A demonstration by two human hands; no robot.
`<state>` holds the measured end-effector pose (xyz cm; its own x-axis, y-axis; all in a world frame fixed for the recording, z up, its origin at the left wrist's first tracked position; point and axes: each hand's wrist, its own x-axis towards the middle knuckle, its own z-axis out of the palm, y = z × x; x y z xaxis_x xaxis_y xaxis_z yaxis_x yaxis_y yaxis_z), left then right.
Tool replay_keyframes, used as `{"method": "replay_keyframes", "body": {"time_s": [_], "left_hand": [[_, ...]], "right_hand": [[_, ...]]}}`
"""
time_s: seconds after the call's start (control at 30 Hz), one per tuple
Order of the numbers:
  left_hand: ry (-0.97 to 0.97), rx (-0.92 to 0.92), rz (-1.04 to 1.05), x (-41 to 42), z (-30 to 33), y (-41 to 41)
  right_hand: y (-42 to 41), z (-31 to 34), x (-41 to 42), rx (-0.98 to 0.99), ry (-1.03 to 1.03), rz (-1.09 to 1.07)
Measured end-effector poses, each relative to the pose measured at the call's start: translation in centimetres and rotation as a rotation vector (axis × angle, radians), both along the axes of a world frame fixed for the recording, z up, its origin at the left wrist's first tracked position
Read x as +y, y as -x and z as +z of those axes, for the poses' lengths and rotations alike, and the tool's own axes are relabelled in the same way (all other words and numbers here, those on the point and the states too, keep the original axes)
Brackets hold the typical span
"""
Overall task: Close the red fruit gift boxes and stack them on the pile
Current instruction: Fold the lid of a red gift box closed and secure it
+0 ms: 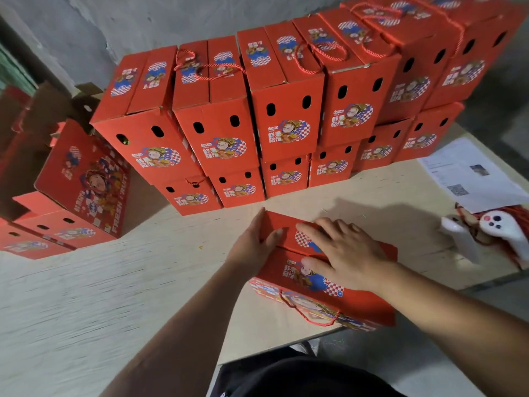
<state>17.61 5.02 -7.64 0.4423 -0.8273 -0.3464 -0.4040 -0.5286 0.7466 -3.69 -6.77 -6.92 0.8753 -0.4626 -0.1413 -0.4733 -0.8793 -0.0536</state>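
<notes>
Gift box [337,285] sits at the counter's [114,282] near edge, overhanging a bit. My left hand [254,245] braces its left end, grip loose; right hand [343,247] flat on the top flaps, holding nothing. Risk: flaps spring open, or it tips off before reaching the pile [257,110].

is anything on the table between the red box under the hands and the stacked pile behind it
Nothing visible. Bare pale wooden tabletop separates the red cardboard gift box from the stacked red boxes. The white game controller and printed paper sheet lie off right.
</notes>
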Motion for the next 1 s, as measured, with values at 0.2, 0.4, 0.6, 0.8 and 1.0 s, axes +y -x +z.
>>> {"method": "replay_keyframes", "body": {"time_s": [0.2,0.4,0.6,0.8,1.0], "left_hand": [[-0.037,0.152,0.104,0.7,0.2,-0.6],[0.101,0.481,0.667,5.2,-0.1,4.3],[0.018,0.942,0.863,2.8,-0.6,6.6],[0.319,0.715,0.733,-1.2,-0.4,2.7],[-0.035,0.972,0.565,5.8,-3.6,3.1]], "right_hand": [[0.4,1.4,-1.8,-0.072,-0.335,-0.077],[0.5,1.5,-1.3,-0.044,-0.331,-0.324],[-0.8,2.2,-1.3,-0.010,-0.373,-0.427],[-3.0,1.8,0.6,-0.209,-0.674,-0.647],[-1.0,0.1,2.8,-0.676,-1.441,-1.040]]}}
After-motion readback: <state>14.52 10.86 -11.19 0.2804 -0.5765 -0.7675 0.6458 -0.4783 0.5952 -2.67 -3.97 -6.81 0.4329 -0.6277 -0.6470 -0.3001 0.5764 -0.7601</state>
